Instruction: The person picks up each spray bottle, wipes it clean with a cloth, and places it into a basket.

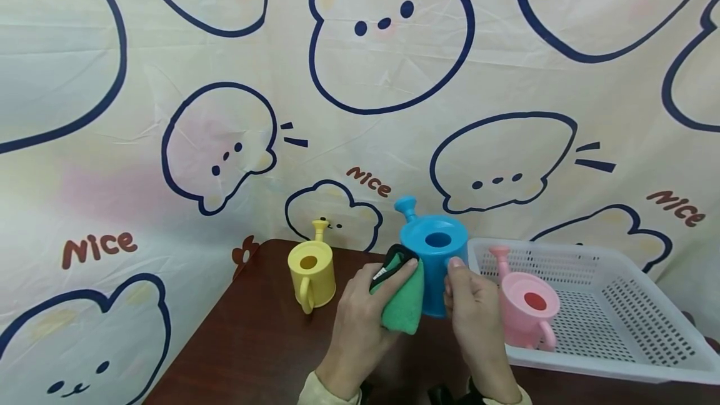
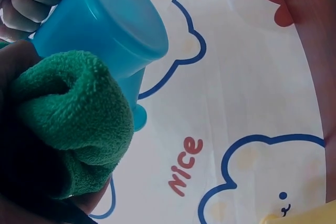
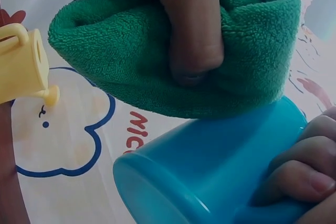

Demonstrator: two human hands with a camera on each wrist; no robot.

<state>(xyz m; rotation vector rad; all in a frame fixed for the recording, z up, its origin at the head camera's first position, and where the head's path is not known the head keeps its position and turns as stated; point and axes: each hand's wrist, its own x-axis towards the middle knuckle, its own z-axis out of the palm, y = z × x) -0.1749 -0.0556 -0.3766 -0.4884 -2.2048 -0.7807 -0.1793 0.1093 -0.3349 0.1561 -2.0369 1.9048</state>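
Note:
A blue watering can (image 1: 435, 283) is held up over the table, its spout pointing away. My right hand (image 1: 475, 308) grips its handle, fingers curled round it, as the right wrist view also shows. In my left hand (image 1: 364, 311) is a bunched green terry cloth (image 1: 406, 305) with a dark edge and a white label. The cloth rests against the left side of the can; in the right wrist view the left thumb presses into its folds (image 3: 131, 61). The can's pale underside (image 2: 126, 9) faces the camera in the left wrist view.
A small yellow watering can (image 1: 315, 277) stands on the dark brown table (image 1: 247, 330) to the left. On the right, a white perforated plastic basket (image 1: 596, 364) holds a pink watering can (image 1: 520, 320). A printed cloth backdrop (image 1: 388, 142) hangs right behind the table.

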